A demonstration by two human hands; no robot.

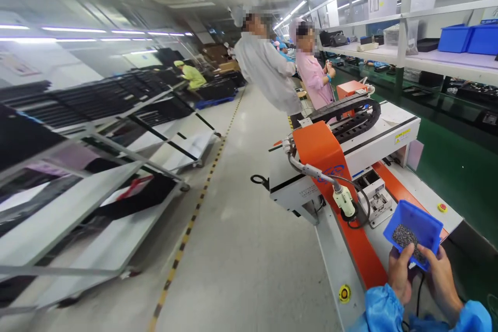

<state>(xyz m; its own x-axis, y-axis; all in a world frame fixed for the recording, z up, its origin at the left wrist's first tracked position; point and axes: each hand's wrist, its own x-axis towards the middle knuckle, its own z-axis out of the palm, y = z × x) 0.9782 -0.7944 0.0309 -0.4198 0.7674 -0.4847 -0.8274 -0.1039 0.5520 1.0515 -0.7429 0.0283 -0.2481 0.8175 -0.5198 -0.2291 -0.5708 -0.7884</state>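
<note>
At the lower right I hold a small blue plastic bin (422, 220) with both hands. It contains a pile of tiny grey parts (404, 236), too small to identify. My left hand (400, 272) grips the bin's near edge, thumb over the rim. My right hand (443, 277) holds the near right corner. Both wrists wear blue sleeves. The bin hovers over the near end of a white and orange machine (350, 166).
The machine carries a black cable chain (350, 114), a white nozzle on a hose (342, 199) and a red button (442, 207). Two people (268, 70) stand beyond it in the aisle. Racks of black panels (97, 109) line the left. Blue bins (467, 39) sit on the right shelf.
</note>
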